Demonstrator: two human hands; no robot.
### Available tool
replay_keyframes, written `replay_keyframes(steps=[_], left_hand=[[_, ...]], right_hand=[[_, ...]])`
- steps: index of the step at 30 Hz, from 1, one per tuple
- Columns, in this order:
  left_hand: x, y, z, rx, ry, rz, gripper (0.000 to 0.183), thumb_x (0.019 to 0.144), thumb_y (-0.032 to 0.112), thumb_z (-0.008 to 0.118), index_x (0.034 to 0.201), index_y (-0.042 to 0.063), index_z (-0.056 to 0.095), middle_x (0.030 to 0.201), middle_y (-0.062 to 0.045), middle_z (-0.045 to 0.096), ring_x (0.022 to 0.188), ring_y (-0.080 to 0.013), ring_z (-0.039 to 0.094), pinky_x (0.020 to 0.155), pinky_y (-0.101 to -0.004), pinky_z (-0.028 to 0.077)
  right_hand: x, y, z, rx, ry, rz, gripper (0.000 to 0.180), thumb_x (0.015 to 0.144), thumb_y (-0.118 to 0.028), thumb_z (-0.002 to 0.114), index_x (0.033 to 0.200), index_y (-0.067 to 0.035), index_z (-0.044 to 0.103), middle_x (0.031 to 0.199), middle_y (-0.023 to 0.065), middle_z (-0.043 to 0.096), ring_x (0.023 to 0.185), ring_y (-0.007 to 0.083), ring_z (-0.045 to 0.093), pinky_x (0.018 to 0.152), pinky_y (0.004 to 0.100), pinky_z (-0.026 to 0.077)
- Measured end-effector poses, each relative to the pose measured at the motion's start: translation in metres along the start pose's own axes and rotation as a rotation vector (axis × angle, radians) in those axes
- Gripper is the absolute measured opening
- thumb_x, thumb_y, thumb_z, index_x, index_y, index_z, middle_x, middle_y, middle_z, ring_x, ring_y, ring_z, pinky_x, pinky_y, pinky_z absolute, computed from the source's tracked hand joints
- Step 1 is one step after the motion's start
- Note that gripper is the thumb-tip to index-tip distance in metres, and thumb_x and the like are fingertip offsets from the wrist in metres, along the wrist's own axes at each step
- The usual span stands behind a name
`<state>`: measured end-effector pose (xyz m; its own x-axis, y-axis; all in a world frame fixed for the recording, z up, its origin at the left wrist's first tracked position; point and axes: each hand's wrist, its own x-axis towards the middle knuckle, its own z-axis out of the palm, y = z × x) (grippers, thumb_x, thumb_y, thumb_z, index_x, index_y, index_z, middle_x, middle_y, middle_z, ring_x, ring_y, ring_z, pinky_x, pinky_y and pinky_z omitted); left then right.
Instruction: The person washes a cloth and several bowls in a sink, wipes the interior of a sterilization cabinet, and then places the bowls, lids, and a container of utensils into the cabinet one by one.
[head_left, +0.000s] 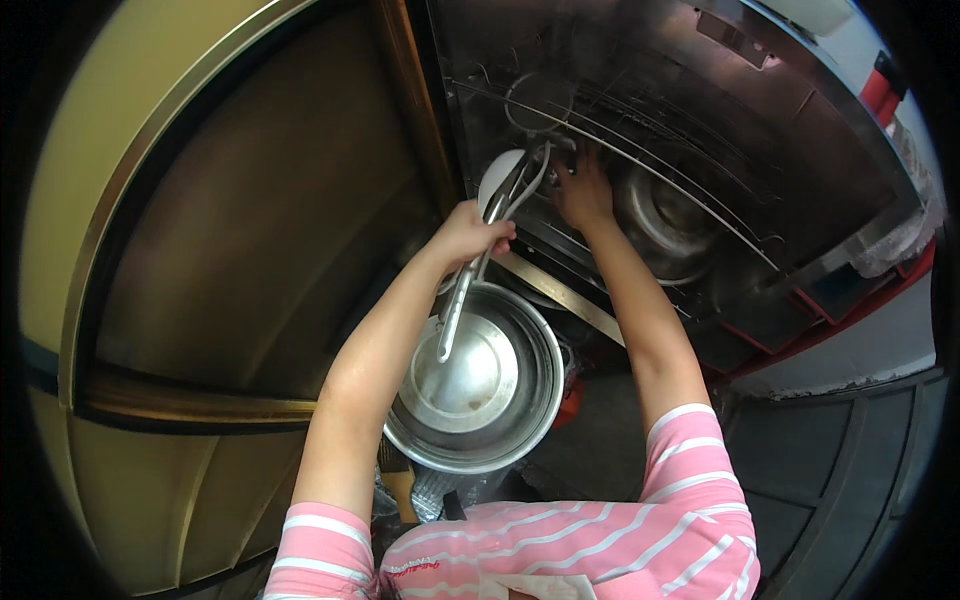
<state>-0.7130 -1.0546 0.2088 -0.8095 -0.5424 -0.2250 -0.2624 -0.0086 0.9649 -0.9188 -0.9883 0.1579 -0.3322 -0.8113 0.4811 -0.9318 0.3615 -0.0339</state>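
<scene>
My left hand (477, 234) is closed around the handles of several kitchen utensils (491, 214), among them a long perforated metal handle and a pale, spoon-like head. Their upper ends point into a dark metal cabinet. Inside that cabinet my right hand (586, 187) reaches forward with fingers spread, near a small shiny object (562, 146) that I cannot make out. It is unclear whether the fingers touch it. Below the utensils stands a round metal basin (551, 390) with a smaller metal dish or lid (465, 375) in it.
A wire rack rail (637, 161) crosses the cabinet, with metal bowls (667, 225) behind it. To the left is a large dark panel (262, 225) with a metal frame. A red-edged shelf (832, 319) stands at the right. A wooden handle (401, 491) lies below the basin.
</scene>
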Motion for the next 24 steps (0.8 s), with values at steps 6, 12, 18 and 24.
replay_keyframes(steps=[6, 12, 18, 24], left_hand=[[0.040, 0.005, 0.026, -0.256, -0.028, -0.021, 0.017, 0.081, 0.007, 0.057, 0.094, -0.004, 0.054, 0.074, -0.009, 0.059, 0.060, -0.0121, 0.056, 0.055, -0.0226, 0.048], [0.073, 0.039, 0.084, -0.664, -0.037, -0.059, 0.011, 0.082, 0.009, 0.056, 0.083, -0.002, 0.056, 0.070, -0.008, 0.059, 0.056, -0.0148, 0.057, 0.056, -0.0254, 0.051], [0.122, 0.067, 0.127, -1.093, 0.089, -0.027, 0.006, 0.082, 0.002, 0.053, 0.083, -0.004, 0.054, 0.073, -0.012, 0.056, 0.062, -0.0197, 0.058, 0.056, -0.0281, 0.052], [0.147, 0.078, 0.168, -1.226, 0.163, 0.039, 0.012, 0.075, -0.003, 0.056, 0.085, -0.005, 0.051, 0.076, -0.016, 0.054, 0.065, -0.0243, 0.058, 0.056, -0.0300, 0.051]], right_hand=[[0.011, -0.005, 0.006, -0.217, -0.050, 0.040, 0.042, 0.076, -0.018, 0.057, 0.117, -0.011, 0.051, 0.129, 0.0197, 0.038, 0.117, 0.0370, 0.038, 0.094, 0.0460, 0.037], [-0.066, 0.012, -0.063, 1.050, -0.174, 0.307, 0.030, 0.086, -0.013, 0.045, 0.114, -0.002, 0.052, 0.106, 0.0151, 0.056, 0.092, 0.0267, 0.058, 0.072, 0.0349, 0.049], [-0.149, 0.007, -0.134, 1.789, -0.046, 0.647, 0.057, 0.087, -0.034, 0.049, 0.132, -0.004, 0.029, 0.112, 0.0173, 0.052, 0.096, 0.0212, 0.057, 0.075, 0.0285, 0.048], [-0.139, 0.012, -0.153, 1.457, 0.275, 0.629, 0.067, 0.081, -0.011, 0.059, 0.135, -0.005, 0.020, 0.125, 0.0186, 0.039, 0.102, 0.0223, 0.053, 0.078, 0.0299, 0.048]])
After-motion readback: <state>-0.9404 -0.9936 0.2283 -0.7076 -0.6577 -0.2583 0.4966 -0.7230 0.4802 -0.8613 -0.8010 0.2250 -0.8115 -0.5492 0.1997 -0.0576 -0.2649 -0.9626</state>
